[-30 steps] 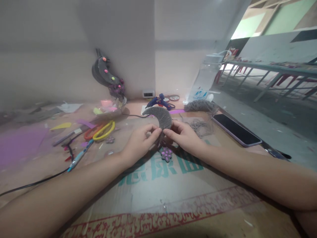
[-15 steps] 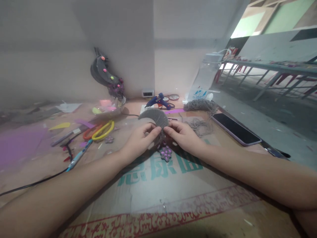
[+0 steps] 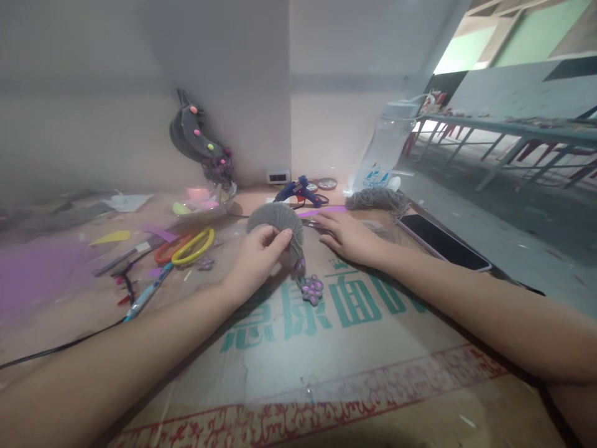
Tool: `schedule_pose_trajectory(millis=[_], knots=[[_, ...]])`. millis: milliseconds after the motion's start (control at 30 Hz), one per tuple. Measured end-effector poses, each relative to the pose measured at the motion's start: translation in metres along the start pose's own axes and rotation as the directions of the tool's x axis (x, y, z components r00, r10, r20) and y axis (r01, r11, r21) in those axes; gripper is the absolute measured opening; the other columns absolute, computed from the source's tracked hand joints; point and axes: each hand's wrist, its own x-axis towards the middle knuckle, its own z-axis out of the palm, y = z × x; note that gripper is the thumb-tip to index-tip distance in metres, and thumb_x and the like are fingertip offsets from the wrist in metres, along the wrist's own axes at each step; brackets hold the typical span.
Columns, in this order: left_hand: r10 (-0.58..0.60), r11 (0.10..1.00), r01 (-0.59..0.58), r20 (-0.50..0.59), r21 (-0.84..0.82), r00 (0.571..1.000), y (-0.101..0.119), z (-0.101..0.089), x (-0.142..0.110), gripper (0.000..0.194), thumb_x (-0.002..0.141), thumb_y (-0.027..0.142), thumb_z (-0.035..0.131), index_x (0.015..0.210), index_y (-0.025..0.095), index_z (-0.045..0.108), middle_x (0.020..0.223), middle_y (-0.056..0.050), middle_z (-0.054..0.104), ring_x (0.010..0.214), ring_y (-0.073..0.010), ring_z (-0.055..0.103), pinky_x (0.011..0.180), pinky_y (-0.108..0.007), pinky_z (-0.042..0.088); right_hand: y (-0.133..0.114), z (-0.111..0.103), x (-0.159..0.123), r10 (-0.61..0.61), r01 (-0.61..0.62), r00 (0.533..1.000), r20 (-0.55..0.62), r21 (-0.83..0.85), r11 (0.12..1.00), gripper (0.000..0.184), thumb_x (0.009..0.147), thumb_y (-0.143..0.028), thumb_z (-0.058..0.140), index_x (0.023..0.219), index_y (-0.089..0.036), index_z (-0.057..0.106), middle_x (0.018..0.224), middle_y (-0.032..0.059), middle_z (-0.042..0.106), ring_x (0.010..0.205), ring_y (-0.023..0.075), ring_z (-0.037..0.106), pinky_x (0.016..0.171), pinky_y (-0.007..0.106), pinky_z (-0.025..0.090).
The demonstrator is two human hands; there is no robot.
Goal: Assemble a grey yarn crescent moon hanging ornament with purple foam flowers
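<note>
My left hand [image 3: 259, 258] pinches a crescent [image 3: 277, 218] wound with grey yarn between thumb and fingers. From the crescent's lower end hangs a small grey flower with purple petals [image 3: 312, 290], apparently resting on the cardboard. My right hand [image 3: 349, 236] is apart from the crescent, palm down, its fingers stretched out low over the surface. By its fingertips lie a purple strip [image 3: 333, 210] and a thin dark item [image 3: 310, 223], partly covered, whose kind I cannot make out.
A blue glue gun [image 3: 301, 191] lies behind the crescent. Grey yarn [image 3: 377, 199], a water bottle [image 3: 385, 146] and a phone [image 3: 443, 241] are to the right. Scissors with yellow and orange handles [image 3: 193, 247] and a blue pen-like tool [image 3: 149, 292] lie left. A decorated grey crescent [image 3: 198, 134] stands behind.
My right hand has let go of the crescent and moved right and forward, its fingers now extended. My left hand still holds the crescent, which has shifted left.
</note>
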Motion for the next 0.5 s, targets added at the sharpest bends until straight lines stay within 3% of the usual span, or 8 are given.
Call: schedule_pose_trajectory(millis=[167,300,433,500], knots=[[0.012,1.000,-0.012,0.034,0.001,0.999,-0.001,0.001,-0.001,0.037,0.087,0.043,0.055,0.060,0.019,0.051,0.060,0.002,0.051,0.063,-0.0149,0.052,0.063,-0.027,0.040,0.007,0.011,-0.003,-0.083,0.091,0.995,0.048,-0.183,0.979,0.033,0.096,-0.023,0.046,0.119,-0.012,0.067,0.109,0.0163,0.068,0.101,0.0268,0.061,0.090,0.041,0.048],[0.011,1.000,-0.011,0.052,0.000,0.999,0.000,0.001,-0.001,0.037,0.087,0.043,0.055,0.060,0.019,0.051,0.061,0.002,0.052,0.064,-0.0150,0.051,0.063,-0.028,0.039,0.006,0.008,-0.004,-0.099,0.115,0.993,0.071,-0.270,0.956,0.041,0.094,-0.013,0.040,0.131,-0.012,0.059,0.107,0.0164,0.065,0.097,0.0257,0.060,0.085,0.040,0.048],[0.023,1.000,-0.023,0.059,-0.003,0.998,0.001,0.001,-0.002,0.037,0.088,0.043,0.055,0.061,0.018,0.051,0.062,0.002,0.051,0.064,-0.0145,0.050,0.063,-0.028,0.038,0.001,0.002,-0.001,-0.073,0.069,0.997,-0.024,-0.144,0.987,0.045,0.089,-0.008,0.039,0.129,-0.014,0.058,0.114,0.0151,0.064,0.103,0.0253,0.059,0.091,0.040,0.047],[0.025,1.000,-0.025,0.057,-0.008,0.998,0.000,0.001,-0.002,0.037,0.088,0.042,0.055,0.060,0.018,0.050,0.062,0.003,0.050,0.064,-0.0143,0.050,0.063,-0.027,0.038,-0.002,-0.003,0.000,-0.001,-0.004,0.993,-0.115,-0.044,0.999,0.044,0.087,-0.010,0.043,0.128,-0.013,0.058,0.115,0.0152,0.064,0.104,0.0262,0.059,0.091,0.041,0.047]])
